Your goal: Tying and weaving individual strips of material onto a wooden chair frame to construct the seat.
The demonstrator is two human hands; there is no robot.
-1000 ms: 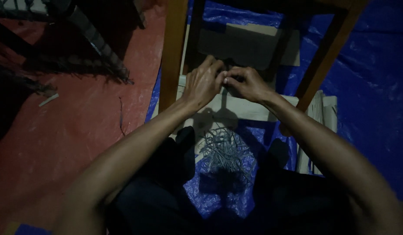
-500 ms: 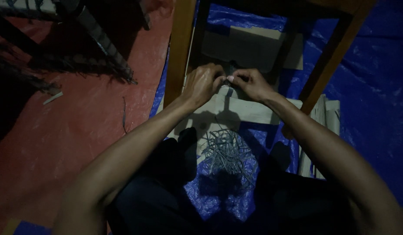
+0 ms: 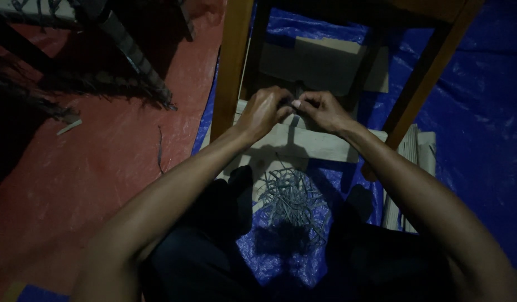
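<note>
Dark thin strip [image 3: 297, 105] pinched between left hand [image 3: 264, 110] and right hand [image 3: 323, 109], fingers curled tight, above pale board [image 3: 303, 142]

Single head-worn camera, looking steeply down and forward from above the seated person's lap, close range, left hand [image 3: 262, 110] and right hand [image 3: 321, 110] meeting near 12 o'clock, forearms entering from 7 and 5 o'clock.

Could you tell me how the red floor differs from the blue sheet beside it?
The red floor looks flat, dull and scuffed, while the blue sheet is wrinkled and shiny. The floor lies to the left; the sheet lies under the wooden frame and the grey strips. Both are dimly lit.
</note>
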